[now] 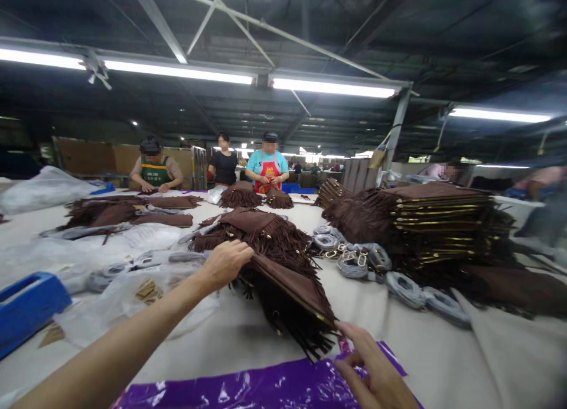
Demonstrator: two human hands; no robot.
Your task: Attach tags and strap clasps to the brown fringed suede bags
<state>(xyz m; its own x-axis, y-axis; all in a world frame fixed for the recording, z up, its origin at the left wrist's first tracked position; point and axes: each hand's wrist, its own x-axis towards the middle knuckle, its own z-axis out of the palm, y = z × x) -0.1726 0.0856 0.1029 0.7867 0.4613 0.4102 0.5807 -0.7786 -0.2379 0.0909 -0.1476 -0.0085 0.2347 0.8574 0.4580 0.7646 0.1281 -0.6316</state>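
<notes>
A brown suede bag with fringe (pixel 290 291) lies at the front of a heap of such bags (pixel 261 231) on the white table (pixel 443 362). My left hand (pixel 225 261) is closed round its upper left corner. At the bag's lower right corner, my right hand (pixel 376 373) has its fingers curled by the fringe tips, over a purple plastic sheet (pixel 266 388). Whether the right hand grips the bag or the sheet I cannot make out.
A tall stack of brown bags with gold edges (pixel 438 220) stands at right. Grey wrapped straps with gold rings (pixel 358 258) lie between the stacks. A blue crate (pixel 26 305) and clear plastic bags (pixel 128 294) sit at left. Three people stand at the far end.
</notes>
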